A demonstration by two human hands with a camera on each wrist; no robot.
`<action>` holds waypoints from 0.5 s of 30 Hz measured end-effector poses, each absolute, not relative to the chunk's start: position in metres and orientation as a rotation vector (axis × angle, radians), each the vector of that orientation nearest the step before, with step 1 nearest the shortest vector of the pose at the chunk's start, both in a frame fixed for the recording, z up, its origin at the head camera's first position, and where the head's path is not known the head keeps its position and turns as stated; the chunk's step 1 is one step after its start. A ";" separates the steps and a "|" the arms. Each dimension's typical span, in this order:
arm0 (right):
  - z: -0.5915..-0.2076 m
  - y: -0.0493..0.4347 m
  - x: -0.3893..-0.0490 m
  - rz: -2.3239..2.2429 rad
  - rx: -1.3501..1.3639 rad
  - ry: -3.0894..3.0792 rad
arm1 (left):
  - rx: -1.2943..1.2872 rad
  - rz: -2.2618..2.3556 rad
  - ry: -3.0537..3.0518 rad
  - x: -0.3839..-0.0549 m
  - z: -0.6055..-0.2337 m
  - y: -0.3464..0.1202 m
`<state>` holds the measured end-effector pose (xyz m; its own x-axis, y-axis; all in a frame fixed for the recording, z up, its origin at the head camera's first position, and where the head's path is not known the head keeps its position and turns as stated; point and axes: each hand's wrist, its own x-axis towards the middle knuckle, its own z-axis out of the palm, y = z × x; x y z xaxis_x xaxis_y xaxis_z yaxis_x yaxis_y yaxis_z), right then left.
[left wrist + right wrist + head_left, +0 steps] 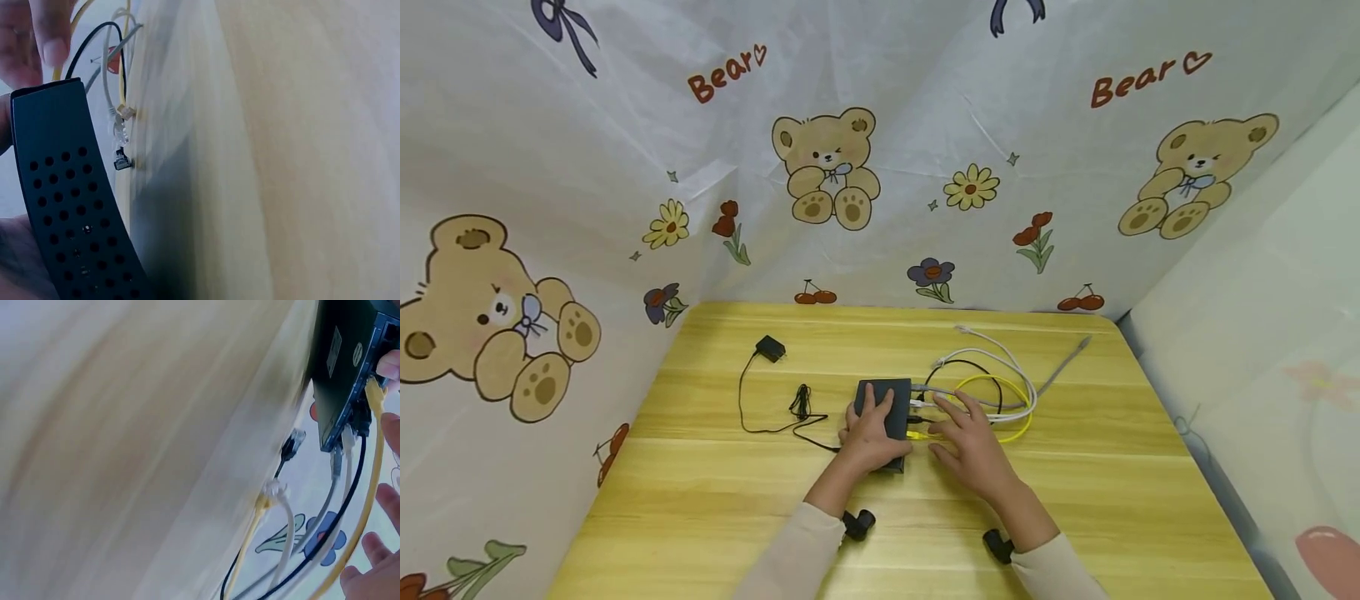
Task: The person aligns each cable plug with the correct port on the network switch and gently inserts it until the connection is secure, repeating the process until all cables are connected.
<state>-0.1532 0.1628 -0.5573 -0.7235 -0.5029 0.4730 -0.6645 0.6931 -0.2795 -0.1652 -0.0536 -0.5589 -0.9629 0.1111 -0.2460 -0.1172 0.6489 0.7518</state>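
Observation:
A flat black network switch (897, 417) is gripped by my left hand (871, 437), with fingers spread over its top and the thumb at its port-side edge. Its perforated vent side (75, 187) shows in the left wrist view. A yellow cable (377, 419), a black cable (359, 475), a white cable (348, 450) and a grey cable (335, 469) are plugged in a row into its ports. My right hand (977, 450) hovers just right of the ports with its fingers loosely spread. In the right wrist view its fingertips come close beside the yellow cable.
A black power adapter (770, 348) lies at the left, its thin cord (760, 432) running to the switch past a tied bundle (802, 402). Looped cables (1030, 392) spread to the right; a grey plug end (1084, 342) points toward the back. A bear-print sheet (910, 250) hangs behind the wooden table (700, 500).

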 end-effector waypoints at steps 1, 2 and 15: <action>-0.557 0.165 -0.152 0.632 0.921 -2.524 | -0.003 1.209 2.601 -0.166 -0.558 -0.054; -0.556 0.167 -0.152 0.631 0.932 -2.505 | -0.004 1.201 2.604 -0.166 -0.558 -0.055; -0.554 0.201 -0.151 0.619 0.887 -2.448 | 0.005 1.218 2.585 -0.167 -0.558 -0.055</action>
<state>-0.1505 0.2011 -0.5538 -0.6857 -0.4702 0.5556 -0.6778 0.6908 -0.2519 -0.1671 -0.0549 -0.5580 -0.9599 0.1224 -0.2520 -0.1163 0.6441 0.7560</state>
